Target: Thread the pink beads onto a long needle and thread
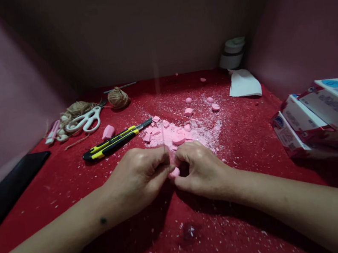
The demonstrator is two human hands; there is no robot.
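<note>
The small pink piece [174, 173] sits low between the two hands, at their fingertips. The right hand [202, 166] pinches it between curled fingers and thumb. The left hand [141, 172] has thumb and fingers pressed together right beside it; whether they grip anything is unclear. Just beyond the knuckles, pink chunks [178, 138] and powder [204, 135] lie on the red surface [248, 135].
</note>
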